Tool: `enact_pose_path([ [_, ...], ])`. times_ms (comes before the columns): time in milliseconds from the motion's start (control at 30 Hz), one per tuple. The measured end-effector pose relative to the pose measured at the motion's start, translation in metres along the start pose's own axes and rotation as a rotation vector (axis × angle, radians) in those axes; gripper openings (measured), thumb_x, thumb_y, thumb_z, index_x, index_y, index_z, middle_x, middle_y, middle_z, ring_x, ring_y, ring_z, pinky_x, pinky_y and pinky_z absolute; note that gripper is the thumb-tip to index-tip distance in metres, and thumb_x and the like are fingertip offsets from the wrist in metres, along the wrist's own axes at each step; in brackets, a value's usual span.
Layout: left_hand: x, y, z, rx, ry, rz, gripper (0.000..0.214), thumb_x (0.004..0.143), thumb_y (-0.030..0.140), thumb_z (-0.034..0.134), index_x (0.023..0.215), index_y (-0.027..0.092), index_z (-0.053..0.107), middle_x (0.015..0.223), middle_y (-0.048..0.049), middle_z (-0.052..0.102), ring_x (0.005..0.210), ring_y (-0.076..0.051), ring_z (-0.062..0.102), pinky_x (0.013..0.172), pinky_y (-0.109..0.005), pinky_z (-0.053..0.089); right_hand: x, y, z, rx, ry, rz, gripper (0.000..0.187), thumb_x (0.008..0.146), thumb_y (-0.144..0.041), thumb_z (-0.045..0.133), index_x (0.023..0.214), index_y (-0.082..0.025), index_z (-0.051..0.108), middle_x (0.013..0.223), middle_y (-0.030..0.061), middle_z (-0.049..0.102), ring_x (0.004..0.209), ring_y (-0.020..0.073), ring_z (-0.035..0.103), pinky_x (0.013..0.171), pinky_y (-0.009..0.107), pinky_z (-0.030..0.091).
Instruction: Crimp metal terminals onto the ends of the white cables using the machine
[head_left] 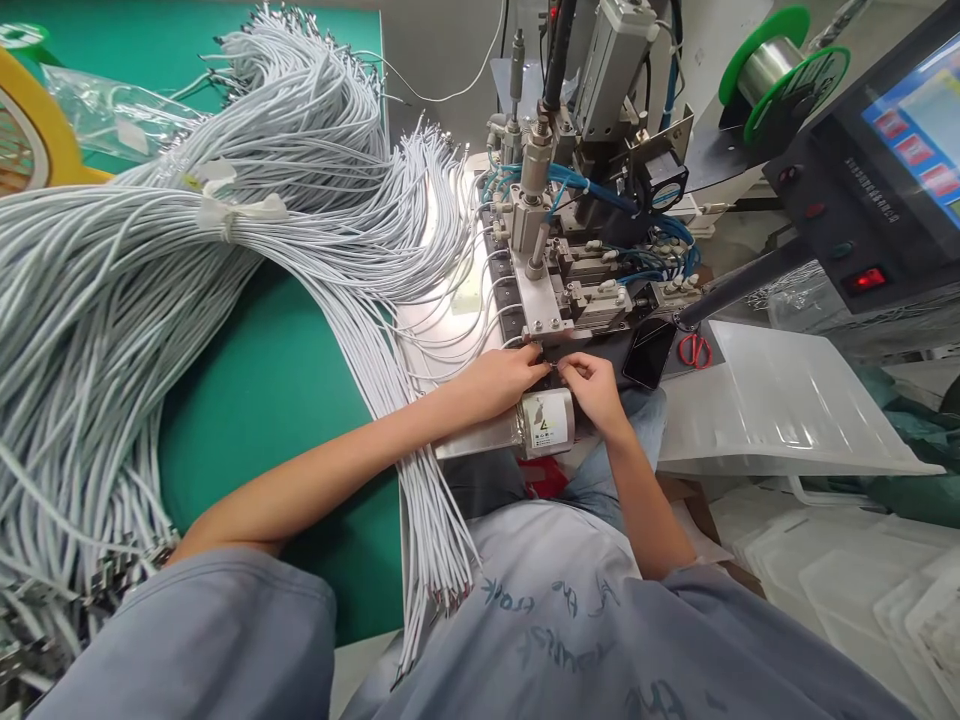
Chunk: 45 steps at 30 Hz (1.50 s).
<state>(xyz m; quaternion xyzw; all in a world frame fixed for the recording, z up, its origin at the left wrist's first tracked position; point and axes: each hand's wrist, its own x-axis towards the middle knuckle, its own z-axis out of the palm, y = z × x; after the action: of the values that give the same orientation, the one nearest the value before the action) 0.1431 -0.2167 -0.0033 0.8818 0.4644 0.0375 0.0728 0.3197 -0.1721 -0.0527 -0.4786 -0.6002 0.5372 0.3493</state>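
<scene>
A thin cable end sits at the front edge of the machine, between the two hands. The right hand seems to pinch it between thumb and forefinger; the left hand bends its fingers over the same spot, its grip unclear. About five cables already run into the machine's side, while the one at the fingertips looks not yet set. Many more, too many to count, lie in bundles on the green bench. Around are one phone, one pair of red scissors, one labelled cylinder and one wire spool.
</scene>
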Motion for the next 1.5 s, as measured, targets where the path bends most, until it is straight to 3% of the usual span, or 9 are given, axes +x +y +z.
enact_pose_path([
  [267, 0.0, 0.0, -0.003, 0.008, -0.02, 0.001, 0.03, 0.085, 0.007, 0.044, 0.109, 0.012, 0.06, 0.092, -0.0096, 0.056, 0.075, -0.017, 0.062, 0.061, -0.026, 0.046, 0.001, 0.001, -0.001, -0.002, -0.021, 0.003, 0.014, 0.067, -0.031, 0.059, 0.066, -0.017, 0.062, 0.064, -0.0005, 0.061, 0.059, 0.0124, 0.051, 0.061, 0.027, 0.043],
  [567, 0.001, -0.001, 0.002, 0.007, 0.002, -0.003, 0.03, 0.086, 0.009, 0.045, 0.112, 0.012, 0.06, 0.093, -0.0105, 0.058, 0.074, -0.017, 0.062, 0.062, -0.026, 0.047, 0.002, 0.001, 0.002, -0.005, 0.001, -0.013, 0.018, 0.072, -0.036, 0.059, 0.068, -0.018, 0.059, 0.059, -0.0027, 0.054, 0.055, 0.0107, 0.047, 0.055, 0.025, 0.041],
  [867, 0.002, -0.005, 0.007, 0.034, 0.027, 0.036, 0.027, 0.088, 0.01, 0.045, 0.111, 0.013, 0.059, 0.101, -0.0118, 0.06, 0.077, -0.018, 0.064, 0.062, -0.027, 0.047, -0.001, 0.004, -0.004, 0.121, -0.04, 0.162, 0.029, 0.068, -0.046, 0.065, 0.075, -0.019, 0.063, 0.067, 0.0017, 0.064, 0.063, 0.0151, 0.06, 0.051, 0.025, 0.046],
  [1200, 0.002, -0.002, 0.001, 0.03, -0.003, 0.024, 0.028, 0.088, 0.01, 0.045, 0.112, 0.011, 0.06, 0.098, -0.0124, 0.06, 0.077, -0.019, 0.063, 0.061, -0.028, 0.045, 0.003, 0.009, 0.0, 0.24, -0.048, 0.193, 0.039, 0.058, -0.052, 0.074, 0.071, -0.018, 0.061, 0.06, -0.0015, 0.059, 0.056, 0.0122, 0.055, 0.048, 0.023, 0.044],
  [1500, 0.003, 0.0, -0.003, 0.029, -0.003, 0.023, 0.028, 0.09, 0.012, 0.043, 0.112, 0.011, 0.06, 0.097, -0.0121, 0.06, 0.076, -0.018, 0.063, 0.061, -0.027, 0.045, 0.001, -0.001, -0.005, 0.08, -0.037, 0.13, 0.024, 0.066, -0.042, 0.067, 0.07, -0.018, 0.064, 0.063, 0.0015, 0.064, 0.062, 0.0159, 0.059, 0.054, 0.027, 0.048],
])
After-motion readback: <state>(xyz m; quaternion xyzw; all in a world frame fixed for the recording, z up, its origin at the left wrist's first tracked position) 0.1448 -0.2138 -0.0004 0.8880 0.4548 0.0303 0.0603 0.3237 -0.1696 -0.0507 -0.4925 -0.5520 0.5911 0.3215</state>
